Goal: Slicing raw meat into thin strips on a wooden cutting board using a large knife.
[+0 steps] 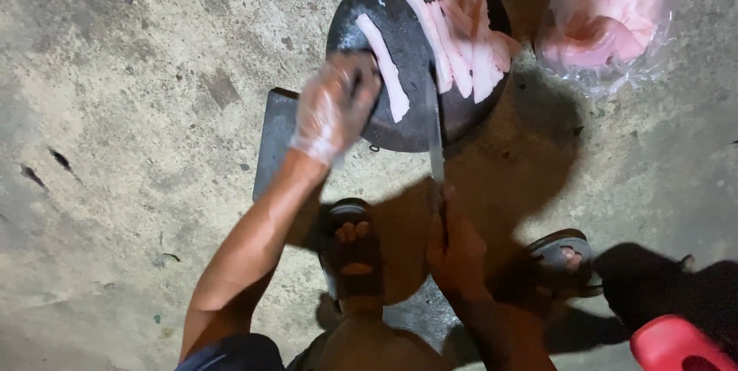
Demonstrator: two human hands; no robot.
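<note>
Pinning a pale meat strip (387,71) on the round dark board (361,9), upper centre, my gloved left hand (334,106) presses with fingers together; my right hand (455,252) clamps the knife (436,136); slippery fat could let the blade skid toward my fingers.

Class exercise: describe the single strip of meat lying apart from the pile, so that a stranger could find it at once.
Start at the round dark chopping board on the concrete floor. A pile of pale pink strips covers its right side. The single strip lies alone to the left, long and narrow, right beside the gloved left hand.
</note>
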